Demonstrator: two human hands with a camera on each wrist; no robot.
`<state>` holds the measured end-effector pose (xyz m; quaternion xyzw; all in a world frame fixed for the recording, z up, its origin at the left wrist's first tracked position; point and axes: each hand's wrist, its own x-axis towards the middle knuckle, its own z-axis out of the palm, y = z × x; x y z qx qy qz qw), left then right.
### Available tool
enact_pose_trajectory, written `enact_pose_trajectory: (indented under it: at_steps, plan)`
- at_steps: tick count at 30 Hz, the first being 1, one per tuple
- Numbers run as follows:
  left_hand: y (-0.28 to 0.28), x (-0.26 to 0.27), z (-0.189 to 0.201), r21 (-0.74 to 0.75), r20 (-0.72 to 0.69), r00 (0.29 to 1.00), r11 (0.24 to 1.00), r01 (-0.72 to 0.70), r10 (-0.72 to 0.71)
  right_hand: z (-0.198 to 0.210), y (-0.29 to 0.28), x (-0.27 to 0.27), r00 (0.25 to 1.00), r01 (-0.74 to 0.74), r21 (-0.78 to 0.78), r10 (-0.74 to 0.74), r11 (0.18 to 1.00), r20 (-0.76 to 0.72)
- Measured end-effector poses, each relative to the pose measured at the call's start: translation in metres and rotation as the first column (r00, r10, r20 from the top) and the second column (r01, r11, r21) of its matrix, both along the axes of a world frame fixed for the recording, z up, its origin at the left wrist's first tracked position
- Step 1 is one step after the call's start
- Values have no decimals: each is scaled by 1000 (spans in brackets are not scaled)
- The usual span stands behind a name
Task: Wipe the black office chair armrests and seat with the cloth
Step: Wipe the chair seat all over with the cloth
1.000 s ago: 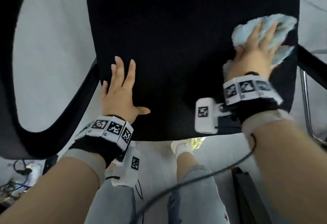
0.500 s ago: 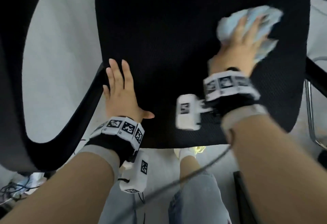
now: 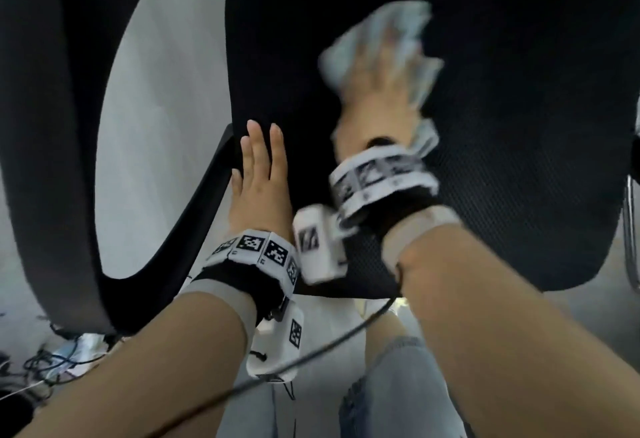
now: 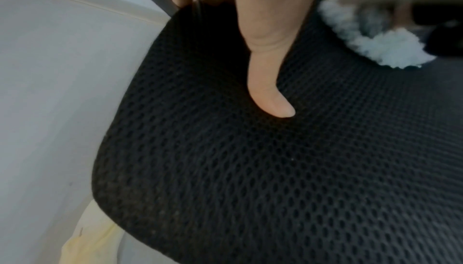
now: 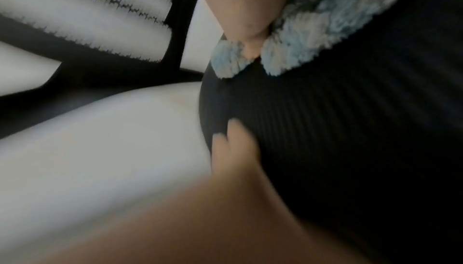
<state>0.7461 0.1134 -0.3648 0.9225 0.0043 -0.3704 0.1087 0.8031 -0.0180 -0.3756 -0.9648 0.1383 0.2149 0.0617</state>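
Note:
The black mesh seat [image 3: 519,126] of the office chair fills the upper right of the head view. A fluffy light blue cloth [image 3: 408,29] lies on the seat's middle, blurred by motion. My right hand [image 3: 377,81] lies flat on the cloth with fingers spread, pressing it down. My left hand [image 3: 259,167] rests flat on the seat's left edge, fingers straight and together. The left wrist view shows the thumb [image 4: 270,82] lying on the mesh seat [image 4: 275,169] and the cloth [image 4: 375,42] close by. The right wrist view shows the cloth [image 5: 313,30] under my palm.
A black curved armrest [image 3: 45,126] loops at the left, with pale floor [image 3: 156,126] showing through it. A chrome chair leg [image 3: 628,229] stands at the right edge. Tangled cables [image 3: 41,361] lie on the floor at lower left. My legs in jeans [image 3: 398,385] stand below the seat.
My right hand has swept the cloth leftward across the seat, from the right edge to near the middle. The left hand stays flat on the seat's left edge, with its thumb now hidden.

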Motion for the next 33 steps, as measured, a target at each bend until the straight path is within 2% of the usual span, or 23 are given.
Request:
enact_pose_trajectory:
  at_steps: [1,3,4,5,7,8,10,11,12,14,16,17,18,20,21,22,24,25,27,29,31,32,33]
  plan:
    - [3,1,0,-4,4,1000,1000,-1,1,0,26,-8,982,-182,143,186,973,-16]
    - [9,0,0,-6,-10,1000,1000,13,-13,1,36,-22,853,-487,350,522,800,-7]
    - [12,-1,0,-5,-25,1000,1000,19,-19,0,17,-18,768,-604,338,640,722,3]
    - [15,-1,0,-1,-41,999,1000,24,-24,-3,-8,-12,735,-654,257,678,712,-6]
    - [16,0,-1,3,-56,997,999,52,-52,-5,-62,-2,854,-510,124,518,851,-43]
    - [16,1,-2,5,-51,997,998,62,-62,0,-81,3,945,-313,123,321,942,-56]
    - [15,3,-3,-2,-25,997,997,75,-75,9,-81,4,998,26,121,-18,992,-63]
    - [14,4,-3,-6,-16,997,997,77,-77,9,-65,2,997,73,87,-70,994,-36]
    - [13,4,-4,-7,-11,997,997,74,-74,9,-45,-2,997,51,56,-48,997,-52]
    - [14,5,-5,-1,1,998,998,67,-67,9,0,-22,973,-214,137,224,967,-59]
    - [17,6,-3,20,-14,998,998,67,-67,11,12,-44,844,-478,348,531,806,-70]
    - [18,6,-2,25,-21,997,997,71,-70,11,-4,-46,784,-543,401,617,738,-73]
    - [19,5,-1,22,-19,997,997,73,-72,3,-33,-44,761,-572,383,643,726,-84]
    - [18,3,0,11,-13,997,997,71,-71,-5,-94,-42,855,-481,192,506,856,-113]
    - [17,2,0,4,-8,998,998,70,-70,-7,-125,-42,926,-349,62,354,935,-129]
    - [16,1,0,-6,2,998,998,69,-69,-1,-147,-45,986,-121,4,121,993,-113]
    - [11,-1,-1,-26,25,998,998,61,-61,8,-146,-52,954,286,-36,-288,958,-80]
    - [8,-1,-2,-30,29,998,998,58,-57,9,-129,-55,943,325,-81,-330,942,-46]
    - [4,-1,-4,-21,30,998,999,48,-47,10,-69,-64,988,143,-113,-149,983,-38]
    - [5,0,-4,-12,34,999,999,43,-43,6,-15,-86,984,-178,121,181,977,-8]
    - [10,0,-3,-9,26,998,999,52,-52,8,-16,-102,882,-407,374,465,834,-79]
    - [13,0,-2,-7,27,998,998,60,-59,8,-36,-102,835,-479,384,544,790,-78]
    - [15,-1,-1,-3,31,997,998,66,-65,5,-63,-100,818,-534,297,573,791,-54]
